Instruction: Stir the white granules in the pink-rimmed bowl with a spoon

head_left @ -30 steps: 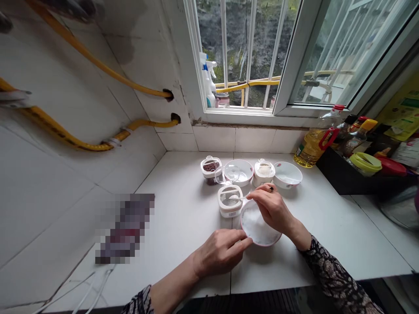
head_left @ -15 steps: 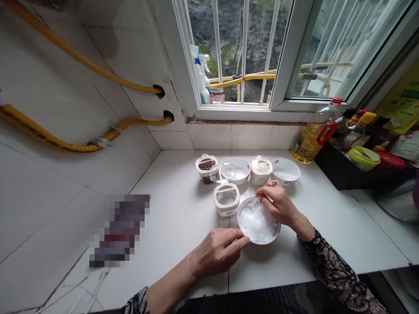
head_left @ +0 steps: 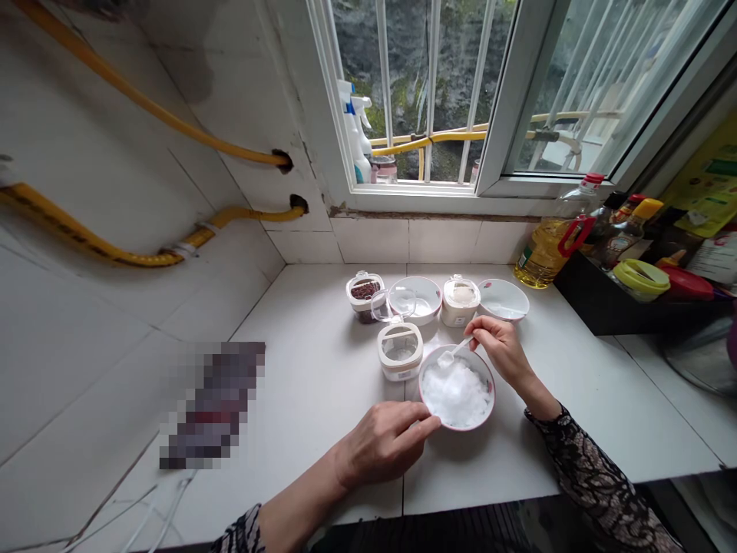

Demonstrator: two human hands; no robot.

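A white bowl with a pink rim [head_left: 490, 405] holds a heap of white, grainy stuff [head_left: 456, 393]. My left hand [head_left: 387, 444] grips the bowl's near-left edge between thumb and fingers. Between the fingertips of my right hand [head_left: 500, 349] is the handle of a small white plastic spoon [head_left: 457, 350], its scoop over the far-left part of the heap. Just left of the bowl stands a square clear jar [head_left: 400, 367] with a cream collar and its clear lid [head_left: 393, 306] flipped up.
Behind stand a jar of dark red bits [head_left: 365, 296], a white bowl [head_left: 423, 309], a jar of pale contents [head_left: 460, 303] and another bowl [head_left: 503, 301]. An oil bottle [head_left: 544, 250] and a black rack [head_left: 599, 303] are at the right. A blurred-out object [head_left: 216, 407] lies left.
My right hand has drawn back up and to the right with the spoon, baring more of the white heap. The left hand stays on the bowl's edge.
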